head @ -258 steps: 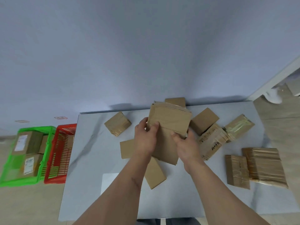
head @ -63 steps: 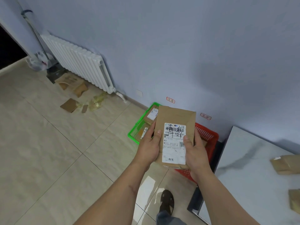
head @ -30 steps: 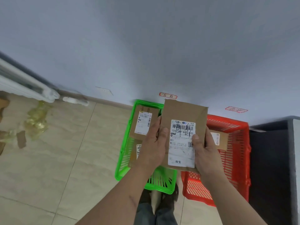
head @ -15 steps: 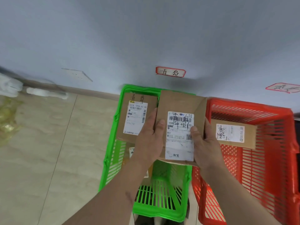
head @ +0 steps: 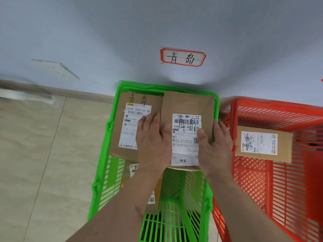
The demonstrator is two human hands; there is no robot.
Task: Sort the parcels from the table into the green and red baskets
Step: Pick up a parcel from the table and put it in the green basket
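Both hands on one parcel. My left hand grips its left edge, thumb on the front face, fingers curled behind. My right hand grips the right edge the same way, thumb on the white shipping label. The flat brown parcel hangs above the far right part of the green basket, label facing me, handwritten characters across the barcode.

Wall tag above the green basket carries two characters; the same two are written on the box that already lies in the far left of that basket. The scrawl on my parcel looks like a match, though the barcode muddles it.

Another labelled parcel shows lower in the green basket, mostly hidden by my left forearm. Red basket sits just to the right, touching or nearly so, with one labelled box inside.

Step in hand, as I judge it: placing this parcel into green. Next move calls for lowering it beside the far-left box, keeping it clear of the right rim, then loosening both grips. Whether it is touching the neighbouring box yet, I cannot tell.
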